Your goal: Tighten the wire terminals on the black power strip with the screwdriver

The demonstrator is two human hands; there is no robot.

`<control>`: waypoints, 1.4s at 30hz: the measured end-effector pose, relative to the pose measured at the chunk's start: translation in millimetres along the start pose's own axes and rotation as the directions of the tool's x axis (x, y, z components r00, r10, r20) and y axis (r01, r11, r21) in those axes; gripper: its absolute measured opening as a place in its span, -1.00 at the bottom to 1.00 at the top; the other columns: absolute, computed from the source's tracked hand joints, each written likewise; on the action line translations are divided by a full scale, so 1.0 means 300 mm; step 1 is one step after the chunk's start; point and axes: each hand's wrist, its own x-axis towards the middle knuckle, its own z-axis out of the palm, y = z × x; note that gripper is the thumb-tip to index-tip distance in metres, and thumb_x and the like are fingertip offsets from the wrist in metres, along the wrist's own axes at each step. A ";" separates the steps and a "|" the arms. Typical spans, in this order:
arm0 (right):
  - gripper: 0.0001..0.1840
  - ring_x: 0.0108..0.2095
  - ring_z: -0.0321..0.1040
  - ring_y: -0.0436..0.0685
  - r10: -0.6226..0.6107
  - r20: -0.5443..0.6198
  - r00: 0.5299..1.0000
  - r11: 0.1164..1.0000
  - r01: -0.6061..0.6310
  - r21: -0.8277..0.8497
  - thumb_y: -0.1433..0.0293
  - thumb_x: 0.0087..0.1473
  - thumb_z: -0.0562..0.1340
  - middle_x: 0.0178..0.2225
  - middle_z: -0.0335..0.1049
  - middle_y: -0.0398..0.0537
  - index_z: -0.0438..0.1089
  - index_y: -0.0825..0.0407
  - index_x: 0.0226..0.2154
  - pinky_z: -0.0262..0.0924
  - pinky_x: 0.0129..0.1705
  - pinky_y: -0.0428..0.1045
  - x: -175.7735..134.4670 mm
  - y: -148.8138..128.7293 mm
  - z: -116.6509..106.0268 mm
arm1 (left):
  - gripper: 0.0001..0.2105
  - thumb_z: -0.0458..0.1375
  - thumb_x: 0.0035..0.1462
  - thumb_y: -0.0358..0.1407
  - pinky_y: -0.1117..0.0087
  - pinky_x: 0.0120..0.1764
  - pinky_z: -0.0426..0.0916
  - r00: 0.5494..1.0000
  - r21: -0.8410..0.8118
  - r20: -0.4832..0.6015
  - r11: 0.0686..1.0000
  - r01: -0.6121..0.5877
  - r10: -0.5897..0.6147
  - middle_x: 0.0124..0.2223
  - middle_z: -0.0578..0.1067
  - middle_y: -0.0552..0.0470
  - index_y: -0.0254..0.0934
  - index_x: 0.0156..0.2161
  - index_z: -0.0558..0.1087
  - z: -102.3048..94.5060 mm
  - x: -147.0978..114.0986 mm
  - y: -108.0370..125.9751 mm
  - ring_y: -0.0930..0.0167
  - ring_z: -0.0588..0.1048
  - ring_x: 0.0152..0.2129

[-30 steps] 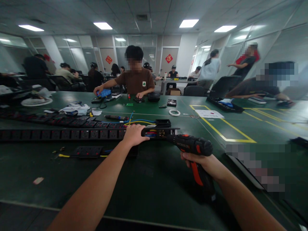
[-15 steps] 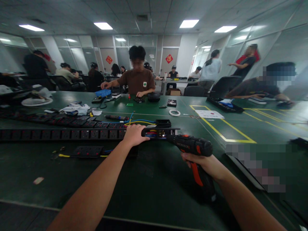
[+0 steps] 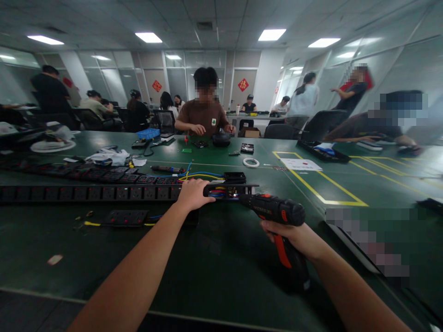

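Note:
A long black power strip (image 3: 114,193) with a row of sockets stretches from the left to the middle of the green table. My left hand (image 3: 194,194) is closed around its right part, beside an opening where coloured wires (image 3: 218,193) show. In my right hand (image 3: 294,234) is a black and orange cordless drill (image 3: 277,208), gripped by its handle. The drill's nose points left at the open end of the strip; whether its tip touches anything there I cannot make out. Below the strip lies a short socket block (image 3: 127,217) with yellow and blue wires.
Behind the strip lie more socket pieces (image 3: 117,174), a screwdriver-like tool (image 3: 167,169), a small black frame (image 3: 235,176) and a roll of tape (image 3: 251,162). Yellow tape lines (image 3: 328,201) mark the right side. A co-worker (image 3: 204,115) is across the table, another person (image 3: 363,127) at right.
My hands, the strip and the drill have barely moved. Across the table, the co-worker has drawn an arm back from the blue basket and sits more upright, hands near the black case.

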 end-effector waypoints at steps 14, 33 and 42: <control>-0.61 -0.47 0.30 0.09 -0.047 0.003 0.999 0.997 0.046 0.058 0.07 -0.01 0.46 -0.51 0.40 -0.13 0.48 0.06 -0.38 0.16 -0.35 0.03 0.010 0.020 -0.007 | -0.32 0.23 0.08 0.28 0.08 0.03 0.29 1.000 0.016 -0.010 1.000 0.002 -0.002 0.13 0.55 -0.11 -0.11 0.16 0.48 0.004 -0.001 -0.002 0.04 0.48 0.04; -0.58 -0.44 0.39 0.15 -0.058 -0.030 0.998 0.997 0.060 0.049 0.05 -0.05 0.47 -0.42 0.52 -0.03 0.53 0.06 -0.33 0.23 -0.30 0.07 0.002 0.003 -0.002 | -0.31 0.21 0.09 0.27 0.06 0.06 0.26 1.000 -0.012 0.021 1.000 0.007 -0.006 0.15 0.53 -0.13 -0.10 0.20 0.46 0.002 0.000 -0.003 0.02 0.46 0.07; -0.57 -0.42 0.39 0.16 -0.049 -0.020 0.999 0.998 0.050 0.036 0.04 -0.02 0.46 -0.39 0.53 -0.02 0.53 0.05 -0.30 0.23 -0.29 0.07 0.005 0.015 -0.007 | -0.34 0.22 0.10 0.26 0.07 0.05 0.27 1.000 -0.004 0.020 1.000 0.005 -0.005 0.14 0.54 -0.13 -0.10 0.18 0.47 -0.011 -0.005 0.004 0.03 0.46 0.07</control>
